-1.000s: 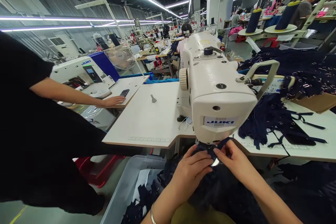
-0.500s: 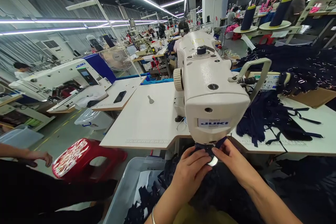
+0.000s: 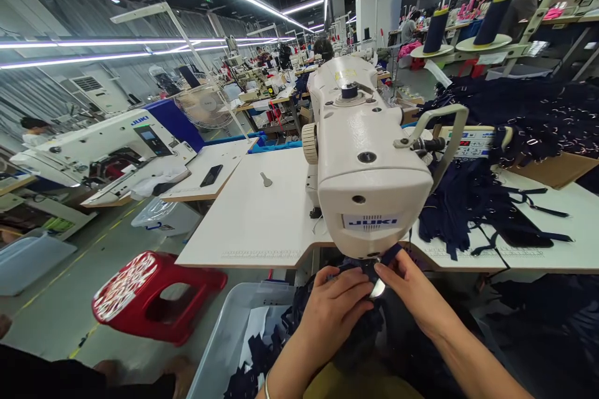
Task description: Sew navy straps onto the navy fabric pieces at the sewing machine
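A white JUKI sewing machine (image 3: 369, 187) stands straight ahead, its head over both hands. My left hand (image 3: 334, 302) is closed beneath the head, fingers pressed on dark navy fabric near the needle area. From the other side, my right hand (image 3: 412, 283) pinches a navy strap (image 3: 391, 254) between thumb and fingers. Between my fingertips a shiny metal piece (image 3: 377, 290) shows at the machine's front edge. The needle and the exact spot under it are mostly hidden by the head and my fingers.
Navy straps (image 3: 452, 212) heap on the table's right side, beside a dark phone (image 3: 524, 230). A plastic bin (image 3: 219, 330) with navy pieces sits below left. On the floor stands a red stool (image 3: 163, 299). A small flat metal tool (image 3: 266, 179) lies on the white tabletop (image 3: 253, 224).
At the left, the other person's hand has withdrawn and their legs have shifted toward the lower left, exposing more of the stool. My hands stay at nearly the same spot under the machine head.
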Motion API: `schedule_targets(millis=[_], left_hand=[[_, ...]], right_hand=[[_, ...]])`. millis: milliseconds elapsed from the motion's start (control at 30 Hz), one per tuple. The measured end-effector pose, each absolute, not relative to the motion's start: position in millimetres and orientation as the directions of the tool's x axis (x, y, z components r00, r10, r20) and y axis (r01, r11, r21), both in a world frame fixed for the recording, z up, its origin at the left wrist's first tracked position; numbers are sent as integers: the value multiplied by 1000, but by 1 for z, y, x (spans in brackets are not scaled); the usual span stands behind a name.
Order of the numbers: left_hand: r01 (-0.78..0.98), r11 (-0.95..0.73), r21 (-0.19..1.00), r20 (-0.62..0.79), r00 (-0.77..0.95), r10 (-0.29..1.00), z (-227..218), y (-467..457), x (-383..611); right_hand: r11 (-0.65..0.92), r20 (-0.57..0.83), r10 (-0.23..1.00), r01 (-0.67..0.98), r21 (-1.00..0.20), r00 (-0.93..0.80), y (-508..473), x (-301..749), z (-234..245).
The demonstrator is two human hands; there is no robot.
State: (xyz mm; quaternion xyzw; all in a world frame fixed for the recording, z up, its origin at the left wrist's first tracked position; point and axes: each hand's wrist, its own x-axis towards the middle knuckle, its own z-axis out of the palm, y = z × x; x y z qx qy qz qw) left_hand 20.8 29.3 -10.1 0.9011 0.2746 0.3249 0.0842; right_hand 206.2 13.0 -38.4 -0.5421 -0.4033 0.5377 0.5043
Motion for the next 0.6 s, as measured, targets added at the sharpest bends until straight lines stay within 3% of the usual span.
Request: schedule_targets(millis=[333, 600], left_hand=[[442, -868, 227, 533, 689, 490, -8, 29, 18], [498, -857, 131, 429, 751, 502, 3, 25, 20]], right_hand=[[-176, -194, 963, -109, -978, 187, 10, 199, -35], [-130, -149, 976, -125, -983, 156, 17, 207, -40]])
